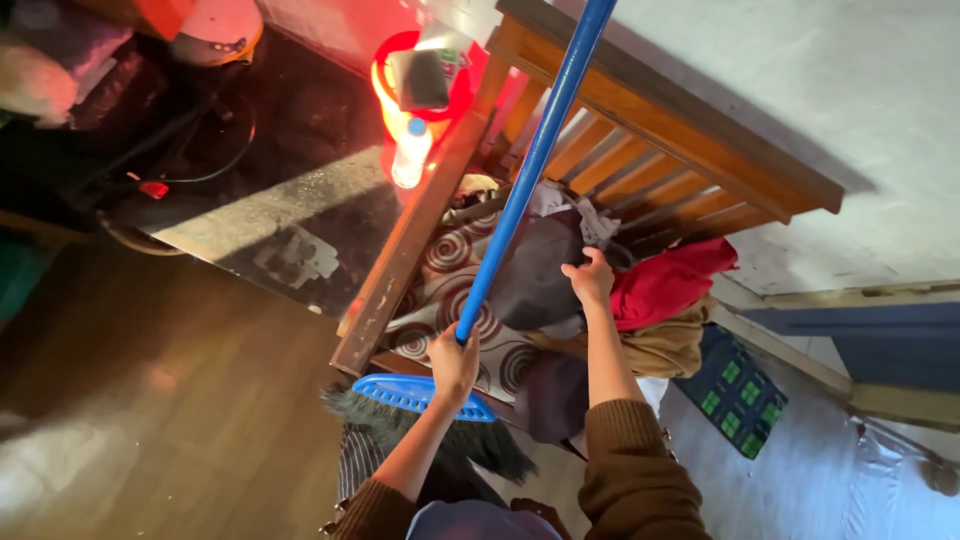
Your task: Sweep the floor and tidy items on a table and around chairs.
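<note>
Indoors, a wooden bench [640, 130] stands against a pale wall, beside dark wooden flooring. On its patterned cushion [440, 290] lies a clothes heap, where the right hand [590, 278] grips dark cloth [535, 270]. The left hand [455, 362] is closed around a blue broom handle [530, 170] (bristles below the bench).

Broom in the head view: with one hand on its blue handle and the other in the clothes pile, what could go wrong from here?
1. The left hand grips the broom handle low, near the broom head; the long pole above could swing and knock the plastic bottle.
2. The right hand pulls at the dark cloth; the loosely heaped red garment might slide off the wooden frame.
</note>
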